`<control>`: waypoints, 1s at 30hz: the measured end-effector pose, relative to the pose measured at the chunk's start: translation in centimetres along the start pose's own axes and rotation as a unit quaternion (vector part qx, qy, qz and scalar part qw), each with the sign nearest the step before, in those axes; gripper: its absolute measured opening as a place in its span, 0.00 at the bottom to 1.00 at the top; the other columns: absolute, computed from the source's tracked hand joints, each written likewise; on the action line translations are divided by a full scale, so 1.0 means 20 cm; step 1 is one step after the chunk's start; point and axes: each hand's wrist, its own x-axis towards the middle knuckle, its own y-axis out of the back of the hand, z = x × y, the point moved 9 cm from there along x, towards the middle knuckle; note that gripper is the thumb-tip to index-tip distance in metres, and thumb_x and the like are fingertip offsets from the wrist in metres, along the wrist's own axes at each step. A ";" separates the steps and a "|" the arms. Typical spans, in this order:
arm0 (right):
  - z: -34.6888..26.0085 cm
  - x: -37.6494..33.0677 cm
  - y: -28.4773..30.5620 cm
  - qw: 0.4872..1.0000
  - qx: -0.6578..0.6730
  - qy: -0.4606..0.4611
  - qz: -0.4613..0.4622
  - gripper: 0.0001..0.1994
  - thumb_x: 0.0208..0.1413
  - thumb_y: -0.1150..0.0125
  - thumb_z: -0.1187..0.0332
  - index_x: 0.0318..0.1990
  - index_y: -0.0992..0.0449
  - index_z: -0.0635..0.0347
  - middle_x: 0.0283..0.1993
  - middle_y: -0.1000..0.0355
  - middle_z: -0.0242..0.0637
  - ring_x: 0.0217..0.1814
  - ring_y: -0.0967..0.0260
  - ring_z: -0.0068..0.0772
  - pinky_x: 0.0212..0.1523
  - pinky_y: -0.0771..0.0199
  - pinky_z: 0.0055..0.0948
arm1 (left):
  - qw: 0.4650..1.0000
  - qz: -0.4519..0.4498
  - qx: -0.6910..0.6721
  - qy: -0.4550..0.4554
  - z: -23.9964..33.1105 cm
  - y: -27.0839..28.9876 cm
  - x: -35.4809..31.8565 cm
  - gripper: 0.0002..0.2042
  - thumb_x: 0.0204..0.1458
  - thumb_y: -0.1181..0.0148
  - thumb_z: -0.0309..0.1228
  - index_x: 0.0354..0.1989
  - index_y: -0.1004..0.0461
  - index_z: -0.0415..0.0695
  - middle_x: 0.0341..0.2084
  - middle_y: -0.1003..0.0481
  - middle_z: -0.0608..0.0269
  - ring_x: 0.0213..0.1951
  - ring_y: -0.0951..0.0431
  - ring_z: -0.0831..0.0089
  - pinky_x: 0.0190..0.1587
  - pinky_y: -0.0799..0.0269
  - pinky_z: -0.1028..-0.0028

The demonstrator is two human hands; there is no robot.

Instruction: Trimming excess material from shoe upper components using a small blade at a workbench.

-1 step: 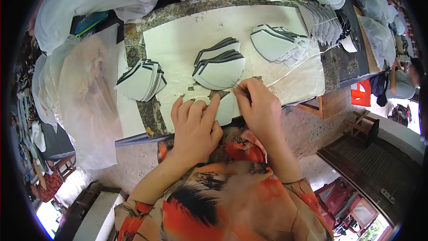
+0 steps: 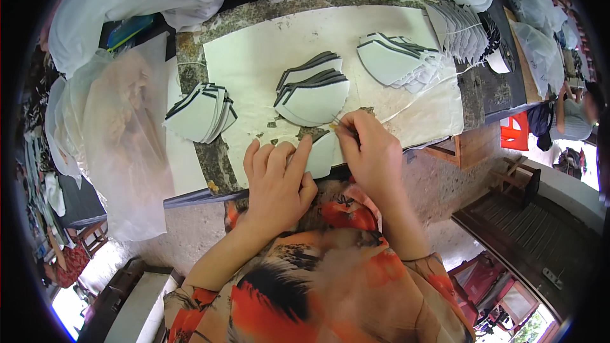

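Observation:
A white curved piece with a dark edge (image 2: 323, 154) lies at the table's near edge. My left hand (image 2: 274, 174) rests on its left side, fingers stretched out and lying flat. My right hand (image 2: 370, 152) is closed in a pinch on slim metal tweezers (image 2: 337, 119), whose tips point to the far left above the piece's right end. Just beyond my hands sits a stack of similar white pieces with black edges (image 2: 314, 103). Another such stack (image 2: 200, 114) lies to the left, and a third (image 2: 387, 63) to the far right.
White sheeting (image 2: 254, 57) covers the worn table. A tied bundle of grey-white pieces (image 2: 457, 35) lies at the far right, with a white string (image 2: 416, 103) running from it. Plastic bags (image 2: 121, 127) line the left and far sides. A wooden stool (image 2: 470, 147) stands right of the table.
My right hand and the tweezers have shifted very slightly. The left hand and the stacks look the same.

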 end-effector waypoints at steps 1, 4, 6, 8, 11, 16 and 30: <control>0.01 -0.01 0.01 1.000 0.024 -0.014 -0.006 0.08 0.61 0.36 0.66 0.42 0.25 0.60 0.37 0.22 0.44 0.36 0.23 0.51 0.37 0.24 0.39 | 1.000 -0.002 -0.001 -0.001 -0.01 -0.01 -0.02 0.28 0.45 0.38 0.29 0.61 0.25 0.47 0.42 0.32 0.59 0.49 0.33 0.57 0.67 0.46 0.47; 0.07 -0.02 0.03 0.985 0.130 -0.085 -0.077 0.11 0.59 0.33 0.69 0.46 0.23 0.64 0.31 0.25 0.38 0.31 0.28 0.27 0.36 0.28 0.27 | 1.000 0.014 -0.010 -0.010 -0.01 -0.02 -0.04 0.28 0.46 0.37 0.30 0.60 0.26 0.44 0.48 0.31 0.58 0.54 0.34 0.56 0.70 0.49 0.46; 0.08 -0.01 0.04 0.978 0.136 -0.103 -0.120 0.13 0.59 0.33 0.67 0.47 0.23 0.64 0.35 0.23 0.41 0.35 0.25 0.30 0.39 0.26 0.29 | 0.999 0.037 -0.018 -0.021 -0.01 0.00 -0.05 0.27 0.45 0.35 0.31 0.60 0.25 0.48 0.49 0.29 0.61 0.52 0.32 0.57 0.69 0.48 0.47; 0.10 -0.02 0.01 0.969 0.143 -0.120 -0.163 0.15 0.59 0.32 0.64 0.48 0.23 0.64 0.40 0.21 0.44 0.38 0.23 0.32 0.42 0.24 0.31 | 0.998 0.047 -0.037 -0.022 -0.02 0.00 -0.05 0.27 0.45 0.35 0.30 0.59 0.25 0.47 0.49 0.29 0.61 0.52 0.32 0.57 0.69 0.48 0.47; 0.11 -0.03 -0.03 0.945 0.230 -0.124 -0.195 0.14 0.59 0.32 0.65 0.45 0.22 0.65 0.36 0.22 0.39 0.37 0.26 0.25 0.40 0.25 0.29 | 0.995 0.032 -0.089 -0.007 -0.04 0.02 -0.02 0.26 0.46 0.34 0.30 0.58 0.25 0.47 0.46 0.28 0.61 0.51 0.31 0.57 0.68 0.47 0.48; 0.09 -0.04 -0.03 0.931 0.256 -0.144 -0.218 0.11 0.60 0.34 0.66 0.41 0.23 0.66 0.34 0.26 0.35 0.35 0.33 0.21 0.38 0.29 0.26 | 0.985 -0.056 -0.161 0.021 -0.01 0.07 0.13 0.25 0.50 0.31 0.33 0.58 0.26 0.43 0.38 0.25 0.60 0.45 0.28 0.57 0.58 0.39 0.58; -0.08 -0.02 0.16 0.958 0.163 0.169 -0.167 0.11 0.60 0.36 0.73 0.49 0.19 0.60 0.56 0.25 0.40 0.41 0.25 0.29 0.43 0.24 0.28 | 0.802 -0.329 -0.444 0.228 -0.14 -0.12 0.19 0.09 0.62 0.35 0.33 0.39 0.19 0.38 0.28 0.23 0.75 0.32 0.29 0.86 0.36 0.31 0.79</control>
